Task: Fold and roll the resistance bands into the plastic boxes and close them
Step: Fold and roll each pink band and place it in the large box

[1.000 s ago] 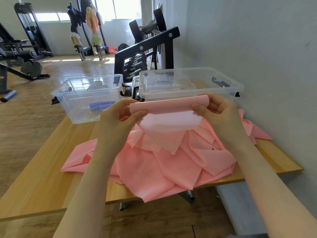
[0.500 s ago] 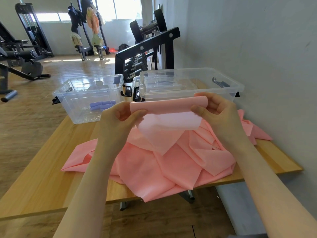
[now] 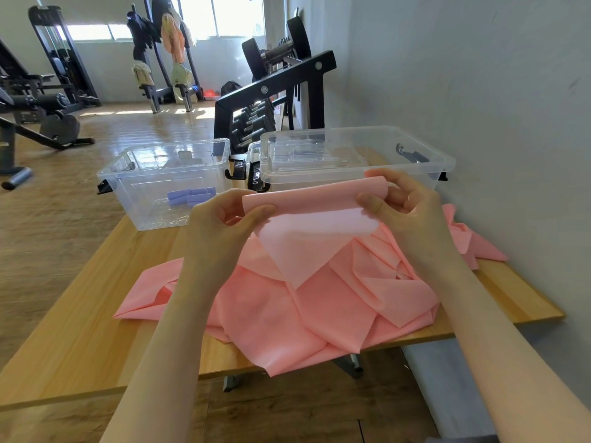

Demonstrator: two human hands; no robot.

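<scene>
Both forearms bare, entering from the bottom edge and converging toward mid-frame; left arm rises from lower left, right arm from lower right.

Left hand: raised above the surface, back of hand toward the camera, wrist roughly straight. Thumb extended rightward and pressed against the curled fingers; grip is a pinch on the left end of the pink band.

Right hand: at about the same height, thumb pointing leftward onto the band's right end. Fingers curled behind, knuckles visible; grip also a pinch.

Hands level with each other, well apart, holding the folded top edge stretched between them.
</scene>
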